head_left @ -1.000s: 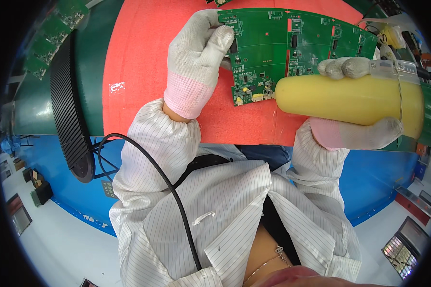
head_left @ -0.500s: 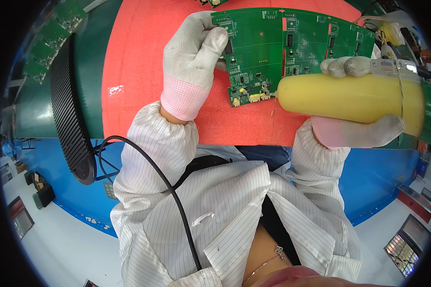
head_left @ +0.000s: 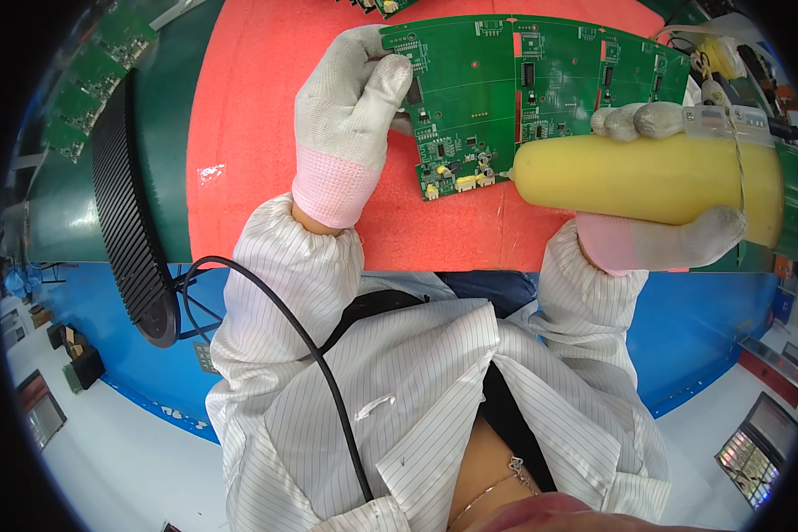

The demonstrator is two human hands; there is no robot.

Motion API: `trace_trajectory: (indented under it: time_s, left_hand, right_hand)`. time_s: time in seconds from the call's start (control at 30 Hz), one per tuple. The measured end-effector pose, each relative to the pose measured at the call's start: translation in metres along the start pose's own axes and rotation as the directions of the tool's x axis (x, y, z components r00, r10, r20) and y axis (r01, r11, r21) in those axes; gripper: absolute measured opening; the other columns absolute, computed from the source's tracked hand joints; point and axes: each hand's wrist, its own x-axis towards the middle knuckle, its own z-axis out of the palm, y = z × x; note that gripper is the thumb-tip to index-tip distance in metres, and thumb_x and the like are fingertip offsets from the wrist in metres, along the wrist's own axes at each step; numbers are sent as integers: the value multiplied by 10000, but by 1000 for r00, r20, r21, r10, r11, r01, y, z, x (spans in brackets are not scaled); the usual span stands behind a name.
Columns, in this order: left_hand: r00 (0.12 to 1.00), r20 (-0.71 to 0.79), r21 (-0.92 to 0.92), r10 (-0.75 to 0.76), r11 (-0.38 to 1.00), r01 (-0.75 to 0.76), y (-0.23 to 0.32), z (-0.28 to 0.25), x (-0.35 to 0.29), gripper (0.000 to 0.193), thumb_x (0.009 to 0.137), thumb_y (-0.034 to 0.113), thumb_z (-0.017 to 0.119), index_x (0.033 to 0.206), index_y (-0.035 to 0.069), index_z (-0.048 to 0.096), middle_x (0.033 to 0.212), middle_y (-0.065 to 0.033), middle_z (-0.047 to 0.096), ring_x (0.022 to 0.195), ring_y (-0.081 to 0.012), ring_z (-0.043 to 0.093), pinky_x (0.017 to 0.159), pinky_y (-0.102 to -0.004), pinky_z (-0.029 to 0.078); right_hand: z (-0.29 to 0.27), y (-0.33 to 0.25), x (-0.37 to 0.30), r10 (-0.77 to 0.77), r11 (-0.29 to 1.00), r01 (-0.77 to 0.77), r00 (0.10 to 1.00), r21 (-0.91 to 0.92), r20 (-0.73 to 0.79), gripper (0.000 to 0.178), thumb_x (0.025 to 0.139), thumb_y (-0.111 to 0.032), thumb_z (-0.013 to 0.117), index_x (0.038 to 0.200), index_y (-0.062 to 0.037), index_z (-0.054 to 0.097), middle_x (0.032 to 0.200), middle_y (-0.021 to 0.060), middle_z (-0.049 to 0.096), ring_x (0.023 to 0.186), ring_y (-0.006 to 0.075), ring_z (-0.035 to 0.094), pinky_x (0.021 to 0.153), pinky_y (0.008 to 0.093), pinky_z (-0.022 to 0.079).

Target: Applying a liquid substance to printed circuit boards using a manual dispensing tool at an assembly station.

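My left hand, in a white glove with a pink cuff, grips the left edge of a green circuit board panel between thumb and fingers. The panel is tilted up above the red mat. Yellow glue covers a few connectors along its lower left edge. In my gloved right hand lies a fat yellow glue syringe, fingers wrapped over its top and thumb beneath. Its narrow nozzle points left, close beside the white connectors at the panel's lower edge; I cannot tell whether it touches them.
A red mat covers the green table. To the left stands a long black ribbed device with a black cable. More circuit boards lie at the far left, and others at the far edge. Cables and tools crowd the far right.
My left hand and the circuit board panel have shifted slightly left. The glue syringe has stayed almost in place, so the panel's connectors now sit a little farther left of its nozzle.
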Motion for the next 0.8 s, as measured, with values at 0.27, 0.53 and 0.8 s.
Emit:
trace_trajectory:
  time_s: [0.27,0.53,0.8]
  left_hand:
    - [1000,-6,16,-11,1000,11,0,-1,0,315,900,213,510,1101,-27,478,879,-76,582,762,-106,578,591,-215,493]
    - [1000,-3,12,-17,1000,17,2,1,-1,421,883,302,533,1116,-42,467,877,-72,575,750,-112,567,611,-229,484]
    - [1000,-12,44,-27,999,27,3,1,0,473,873,346,543,1123,-48,461,877,-69,572,745,-114,561,622,-232,473]
  right_hand:
    - [1,-9,1,-17,998,21,998,66,-59,629,811,-599,425,1230,-130,446,1046,148,525,890,262,508,805,395,393]
    - [-6,-11,-7,-149,984,167,962,60,-230,598,856,-557,369,1264,-120,403,1035,189,541,834,321,557,761,441,447]
    - [-14,-12,-7,-172,985,170,979,-23,-111,583,881,-536,332,1277,-112,389,1050,207,536,871,330,565,765,467,466]
